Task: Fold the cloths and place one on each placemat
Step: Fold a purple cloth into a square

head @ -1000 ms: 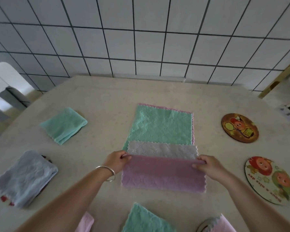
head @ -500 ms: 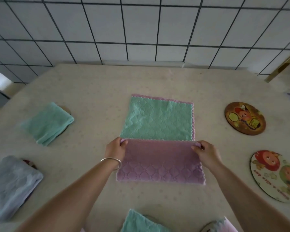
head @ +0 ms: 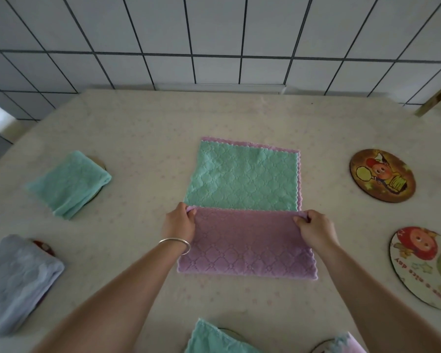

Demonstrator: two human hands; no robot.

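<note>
At the centre of the frame, a person's left hand and right hand each pinch a corner of a pink cloth with curled fingers, its near half doubled over and lying flat on the table. Beyond the fold the cloth's green face lies spread out, a pink edge showing along its far and right sides. A silver bracelet circles the left wrist. At left, a folded green cloth sits on a round placemat barely visible beneath it; lower left, a folded grey cloth covers another. At right, two round cartoon placemats, one brown and one white, lie bare. Another green cloth shows at the bottom edge, with a pink one beside it at the bottom right. A white tiled wall rises behind the table.
</note>
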